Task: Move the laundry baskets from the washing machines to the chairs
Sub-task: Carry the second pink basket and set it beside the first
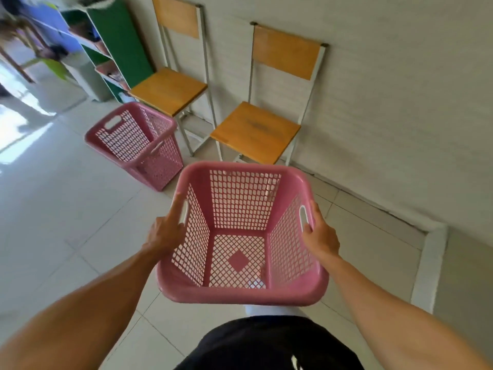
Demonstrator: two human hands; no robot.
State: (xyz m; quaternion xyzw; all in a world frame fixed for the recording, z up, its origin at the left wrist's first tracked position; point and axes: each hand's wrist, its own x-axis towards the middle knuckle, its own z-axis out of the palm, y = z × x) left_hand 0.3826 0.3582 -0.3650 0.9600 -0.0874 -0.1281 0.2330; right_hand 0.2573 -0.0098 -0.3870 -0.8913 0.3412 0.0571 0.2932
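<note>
Pink plastic basket (241, 233) is in both my hands, held up over the tiled floor (53, 222), empty. My left hand (166, 231) grips its left handle slot, my right hand (321, 236) closes on the right one. Second pink basket (136, 145) stands on the floor just beside the left chair (170, 89). Right chair (256, 132) is near, ahead of me.

The far chair (170, 76) lost its backrest top to the upper edge; the shelf unit (106, 49) at top left was blurred and cropped, its contents unreadable, and both forearms ran off the bottom edge
</note>
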